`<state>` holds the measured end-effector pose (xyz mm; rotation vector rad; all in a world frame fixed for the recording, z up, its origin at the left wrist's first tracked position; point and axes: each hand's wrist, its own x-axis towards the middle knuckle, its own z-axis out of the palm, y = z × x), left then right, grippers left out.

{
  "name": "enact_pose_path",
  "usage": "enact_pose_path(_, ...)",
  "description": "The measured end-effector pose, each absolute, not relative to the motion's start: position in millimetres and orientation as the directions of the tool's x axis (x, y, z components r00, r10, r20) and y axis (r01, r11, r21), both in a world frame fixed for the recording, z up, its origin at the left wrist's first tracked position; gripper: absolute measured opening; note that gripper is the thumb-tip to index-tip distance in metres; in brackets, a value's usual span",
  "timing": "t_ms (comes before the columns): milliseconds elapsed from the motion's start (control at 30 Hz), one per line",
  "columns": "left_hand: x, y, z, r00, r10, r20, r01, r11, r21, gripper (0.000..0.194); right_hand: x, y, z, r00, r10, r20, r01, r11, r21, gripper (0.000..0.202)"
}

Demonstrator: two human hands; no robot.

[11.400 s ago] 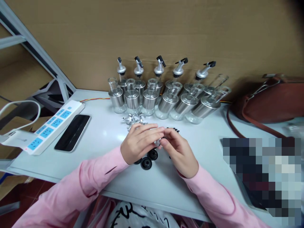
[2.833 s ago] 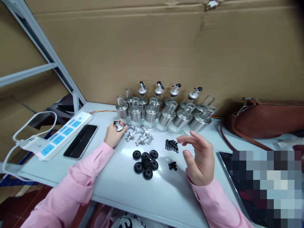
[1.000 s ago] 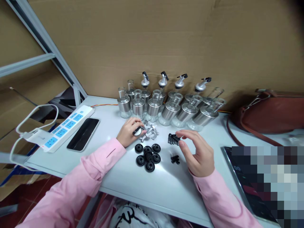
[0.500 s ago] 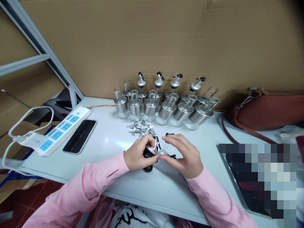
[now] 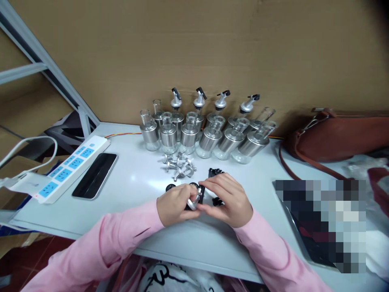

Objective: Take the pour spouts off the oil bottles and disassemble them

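My left hand (image 5: 176, 205) is wrapped round a silver and black pourer top (image 5: 192, 204) near the front of the table. My right hand (image 5: 227, 198) pinches the black lever (image 5: 201, 194) at the right side of that pourer, between thumb and fingertips. Just behind my hands lies a pile of silver spout parts (image 5: 180, 165). Small black parts (image 5: 215, 172) sit behind my right hand, with more partly hidden beneath it. A black round piece (image 5: 170, 187) shows behind my left hand.
Two rows of glass bottles with steel bands (image 5: 189, 136) stand at the back; several have pourers on top. A phone (image 5: 95, 176) and power strip (image 5: 71, 168) lie left. On the right are a brown bag (image 5: 343, 136) and a dark, pixelated flat object (image 5: 319, 227).
My right hand has moved left and its fingers have closed on the pourer's black lever. The pourer has tilted in my left hand. The whole view has shifted slightly.
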<state>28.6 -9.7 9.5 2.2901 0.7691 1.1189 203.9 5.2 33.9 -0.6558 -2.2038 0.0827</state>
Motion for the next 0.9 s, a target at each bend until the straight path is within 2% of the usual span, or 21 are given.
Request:
enact_pose_path(100, 29.9, -9.4, 11.3, 0.515, 0.647, 0.563, 0.275, -0.746, 0.607, 0.019, 201.8, 2.3, 34.9, -0.547, 0.463, 0.697, 0.443, 0.867, -0.229, 0.017)
enact_pose_path(200, 30.5, -8.6, 13.5, 0.541, 0.565, 0.624, 0.261, -0.817, 0.513, 0.020, 205.1, 0.1, 37.9, -0.412, 0.524, 0.746, 0.378, 0.843, -0.383, 0.027)
enact_pose_path(267, 28.6, -6.4, 13.8, 0.515, 0.556, 0.652, 0.261, -0.827, 0.498, 0.021, 211.3, 2.4, 40.1, -0.314, 0.604, 0.733, 0.410, 0.782, -0.469, 0.029)
enact_pose_path(400, 20.8, 0.6, 12.3, 0.423, 0.625, 0.656, 0.295, -0.779, 0.553, 0.023, 230.0, 17.5, 40.4, -0.188, 0.774, 0.605, 0.674, 0.550, -0.494, 0.022)
enact_pose_path(500, 17.3, 3.4, 11.7, 0.412, 0.619, 0.669, 0.308, -0.785, 0.537, 0.024, 244.3, 29.8, 35.7, -0.148, 0.893, 0.424, 0.756, 0.379, -0.534, 0.026)
enact_pose_path(600, 17.7, 3.2, 12.2, 0.441, 0.573, 0.691, 0.314, -0.819, 0.479, 0.023, 254.5, 36.4, 29.9, -0.116, 0.975, 0.192, 0.854, 0.196, -0.482, 0.026)
enact_pose_path(667, 18.5, 2.8, 12.5, 0.460, 0.550, 0.697, 0.316, -0.835, 0.450, 0.022, 259.1, 38.1, 26.9, -0.071, 0.992, 0.102, 0.899, 0.108, -0.425, 0.024)
enact_pose_path(900, 17.7, 4.0, 12.4, 0.450, 0.555, 0.700, 0.326, -0.832, 0.449, 0.022, 270.7, 40.0, 18.9, 0.017, 0.998, 0.053, 0.946, 0.002, -0.325, 0.025)
